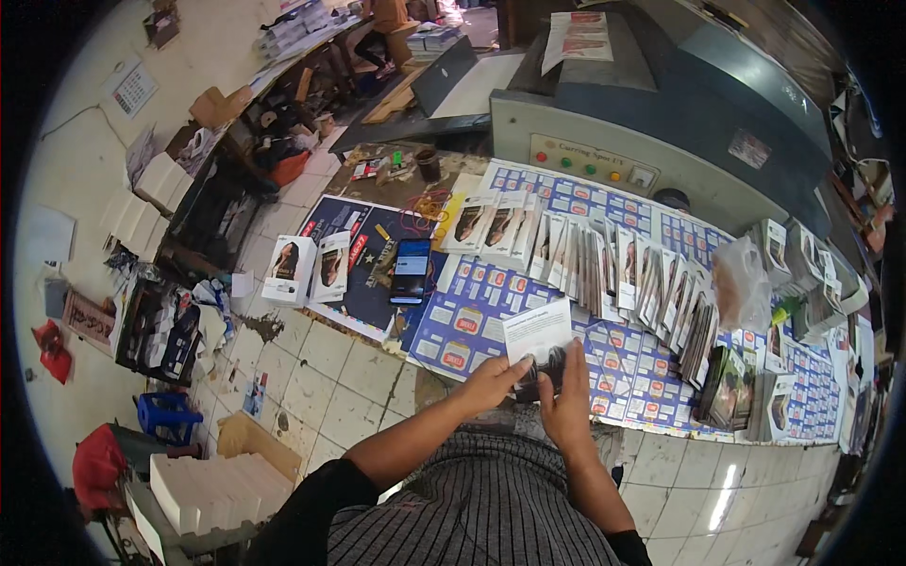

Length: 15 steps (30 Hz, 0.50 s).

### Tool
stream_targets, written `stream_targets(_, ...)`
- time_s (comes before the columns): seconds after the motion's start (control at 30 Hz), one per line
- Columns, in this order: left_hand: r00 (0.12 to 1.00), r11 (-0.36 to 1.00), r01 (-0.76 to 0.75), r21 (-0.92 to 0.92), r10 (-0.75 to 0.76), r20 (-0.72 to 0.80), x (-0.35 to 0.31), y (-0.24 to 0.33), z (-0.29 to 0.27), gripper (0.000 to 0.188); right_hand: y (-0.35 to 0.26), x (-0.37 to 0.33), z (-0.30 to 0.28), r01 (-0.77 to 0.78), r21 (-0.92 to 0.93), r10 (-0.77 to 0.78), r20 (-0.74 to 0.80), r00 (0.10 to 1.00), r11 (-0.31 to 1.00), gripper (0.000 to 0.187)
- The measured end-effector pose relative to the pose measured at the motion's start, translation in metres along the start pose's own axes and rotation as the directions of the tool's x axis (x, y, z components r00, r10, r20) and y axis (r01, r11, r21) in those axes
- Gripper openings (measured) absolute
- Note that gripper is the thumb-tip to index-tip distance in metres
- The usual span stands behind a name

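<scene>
A flat printed paper piece [539, 328], white with small text at the top and a dark picture lower down, is between my two hands at the table's near edge. My left hand [493, 385] pinches its left side, thumb on top. Along its right side lie the fingers of my right hand [568, 406], with the thumb near the lower edge. Whether it is a leaflet or a booklet, I cannot tell. Just beyond is a long fanned row of similar printed pieces [604, 269], overlapping across the blue printed sheet [472, 325] that covers the table.
Two small stacks [291, 269] and a phone [411, 272] lie on the left. At the right are a plastic bag [741, 283], green-brown packets [727, 387] and more stacks [807, 255]. A large grey machine [661, 123] stands behind. A blue stool [168, 415] is on the floor.
</scene>
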<state>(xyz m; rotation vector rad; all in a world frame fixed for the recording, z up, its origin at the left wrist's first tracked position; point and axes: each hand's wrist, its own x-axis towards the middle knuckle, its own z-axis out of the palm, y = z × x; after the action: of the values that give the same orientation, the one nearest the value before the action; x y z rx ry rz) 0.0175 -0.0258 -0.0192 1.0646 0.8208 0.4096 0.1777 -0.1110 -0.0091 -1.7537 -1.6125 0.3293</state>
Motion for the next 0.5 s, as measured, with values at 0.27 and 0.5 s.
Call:
stream_targets(0.27, 0.998, 0.997, -0.044, -0.059, 0.041, -0.050, -0.002, -0.005, -0.007, 0.042, -0.001, 0.004, 0.002, -0.046, 0.083, 0.049, -0.034, 0.998, 0.995, 0.065)
stream_targets(0.5, 0.996, 0.995, 0.014, -0.097, -0.023, -0.086, 0.000, -0.007, -0.016, 0.042, -0.014, 0.009, -0.006, -0.181, 0.271, 0.199, -0.042, 0.979, 0.945, 0.042)
